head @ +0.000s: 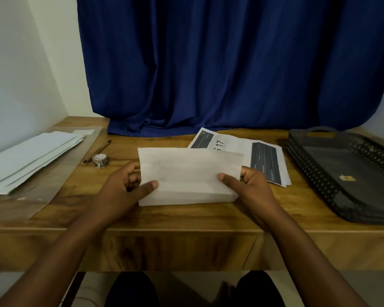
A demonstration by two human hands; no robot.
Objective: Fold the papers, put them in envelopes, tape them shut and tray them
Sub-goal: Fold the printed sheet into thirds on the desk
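Now both hands hold one folded paper point(190, 177) upright over the middle of the wooden desk point(186, 216), its lower edge touching or just above the desktop; the view does not settle which. The left hand point(122, 191) pinches the sheet's left edge, thumb flat on the near face and fingers curled behind it. The right hand point(247, 189) pinches the right edge the same way, thumb in front, fingers behind. The sheet shows horizontal creases and a blank, pale face toward the camera.

Just behind it, lying flat, is a stack of printed papers point(262, 160) with dark blocks and large digits, partly hidden by the held sheet. To the right sits a dark perforated tray point(302, 156) with a handle at its far end; a small yellowish scrap lies inside it. At the left edge of the desk a fanned pile of white envelopes point(29, 158) rests on a clear plastic sleeve. Between envelopes and folded paper lie a roll of tape point(100, 161) and, beside it, a pencil point(98, 151). A blue curtain point(231, 63) hangs behind the desk.
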